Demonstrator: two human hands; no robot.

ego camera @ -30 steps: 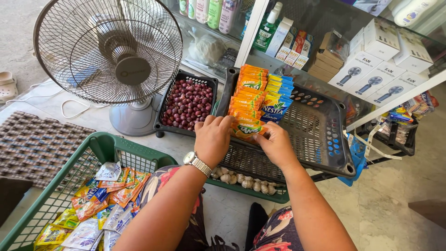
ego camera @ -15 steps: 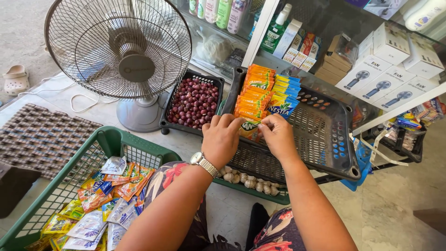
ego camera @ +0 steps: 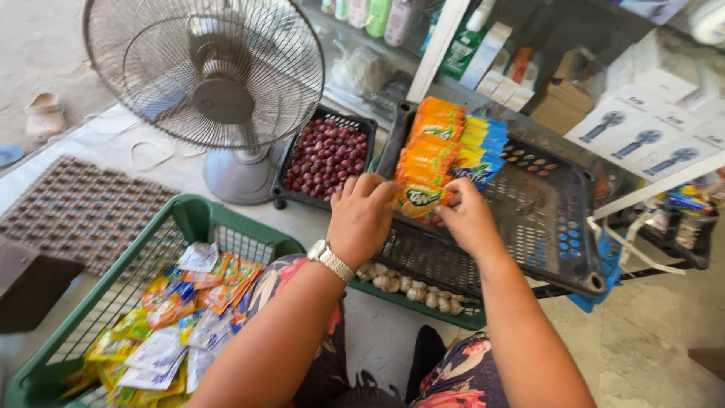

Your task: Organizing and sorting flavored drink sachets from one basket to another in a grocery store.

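**Both hands on the front orange sachet in the black tray**

Shopfront floor, pale and sunlit, carries one standing fan [ego camera: 219, 98], one green basket [ego camera: 189, 215] of loose mixed sachets, and two black trays. One large black mesh tray [ego camera: 544, 219] holds two rows of sachets, one orange [ego camera: 430, 143] and one blue-and-yellow [ego camera: 477, 151]; their number cannot be counted. One smaller black tray [ego camera: 326, 155] holds red shallots. One strip of garlic bulbs [ego camera: 411, 289] lies under the large tray's near edge.

Left hand [ego camera: 361, 219], with one wristwatch [ego camera: 331, 259], reaches forward palm down, its grip closed on the frontmost orange sachet [ego camera: 419, 200]. Right hand [ego camera: 467, 217] pinches the same sachet's right edge, fingers curled together. Both forearms stretch out over the knees.
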